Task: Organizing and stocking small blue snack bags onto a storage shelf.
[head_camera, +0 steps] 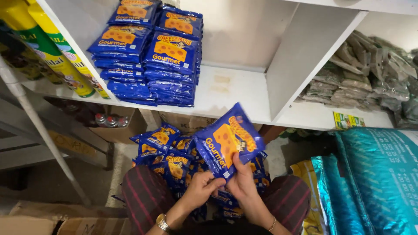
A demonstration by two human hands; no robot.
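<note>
Both hands hold up one blue snack packet with a yellow cheese picture, tilted toward the shelf. My left hand, with a gold watch on its wrist, pinches the packet's lower corner. My right hand, wearing a thin bracelet, grips its bottom edge. Under the hands, on my lap, lies a heap of several more of the same blue packets. On the white shelf above, matching packets stand in two neat stacks at its left side.
A white divider separates the shelf bay from one holding clear bags of dried goods. Yellow-green spray cans stand at left. Shiny teal sacks fill the right. A metal pole and cardboard boxes sit lower left.
</note>
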